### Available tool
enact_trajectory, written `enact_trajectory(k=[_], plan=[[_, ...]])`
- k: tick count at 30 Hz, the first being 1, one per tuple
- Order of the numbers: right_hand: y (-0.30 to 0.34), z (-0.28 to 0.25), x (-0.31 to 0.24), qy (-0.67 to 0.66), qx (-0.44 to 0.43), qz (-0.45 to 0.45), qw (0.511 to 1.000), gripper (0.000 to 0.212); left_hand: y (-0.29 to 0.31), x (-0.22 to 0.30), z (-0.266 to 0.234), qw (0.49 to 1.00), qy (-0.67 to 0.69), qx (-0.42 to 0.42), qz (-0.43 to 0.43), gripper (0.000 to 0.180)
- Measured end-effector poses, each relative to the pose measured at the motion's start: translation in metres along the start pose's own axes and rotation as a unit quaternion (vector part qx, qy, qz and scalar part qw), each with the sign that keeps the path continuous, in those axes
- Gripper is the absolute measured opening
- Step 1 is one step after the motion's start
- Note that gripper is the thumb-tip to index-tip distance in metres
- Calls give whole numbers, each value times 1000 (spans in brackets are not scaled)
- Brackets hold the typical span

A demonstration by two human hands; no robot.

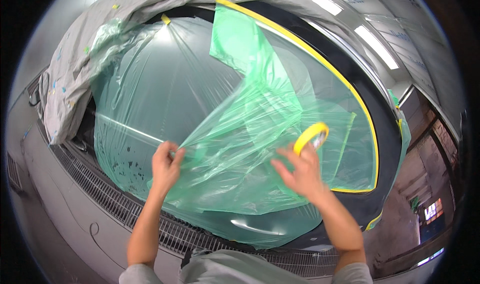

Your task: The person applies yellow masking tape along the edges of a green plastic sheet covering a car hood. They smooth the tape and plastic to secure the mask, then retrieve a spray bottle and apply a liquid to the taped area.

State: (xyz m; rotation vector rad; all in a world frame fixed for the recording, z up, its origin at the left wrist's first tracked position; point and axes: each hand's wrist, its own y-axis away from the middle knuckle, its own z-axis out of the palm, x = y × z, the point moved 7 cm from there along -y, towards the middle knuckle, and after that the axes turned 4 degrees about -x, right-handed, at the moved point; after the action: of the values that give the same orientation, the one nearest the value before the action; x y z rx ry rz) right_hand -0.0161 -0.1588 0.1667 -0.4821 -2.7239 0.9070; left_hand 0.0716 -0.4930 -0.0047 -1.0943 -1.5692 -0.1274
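A loose sheet of thin green plastic masking film (260, 99) hangs in folds over the side of a car. My left hand (166, 166) is closed, pinching the film's edge between thumb and fingers and pulling it taut in creases. To the right, my right hand (302, 174) is just in front of the film, its thumb and fingers apart and slightly blurred. A roll of yellow masking tape (301, 142) hangs on that hand's fingers; exactly which ones cannot be made out. Yellow tape (357, 91) runs along the dark window frame, with film inside it.
A grey cloth cover (75, 59) drapes over the car at the upper left. More film covers the panel (140, 79) on the left, held at its top by a small yellow tape piece (166, 19). Floor grating (107, 194) runs alongside the car.
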Motion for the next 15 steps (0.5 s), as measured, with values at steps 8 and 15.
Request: enact_trajectory(k=[8, 15], plan=[[-197, 13, 8, 54, 16, -46, 997, 41, 80, -52, -68, 940, 293, 166, -58, 21], [-305, 67, -32, 176, -157, -126, 963, 31, 150, -89, -88, 907, 263, 327, -36, 21]])
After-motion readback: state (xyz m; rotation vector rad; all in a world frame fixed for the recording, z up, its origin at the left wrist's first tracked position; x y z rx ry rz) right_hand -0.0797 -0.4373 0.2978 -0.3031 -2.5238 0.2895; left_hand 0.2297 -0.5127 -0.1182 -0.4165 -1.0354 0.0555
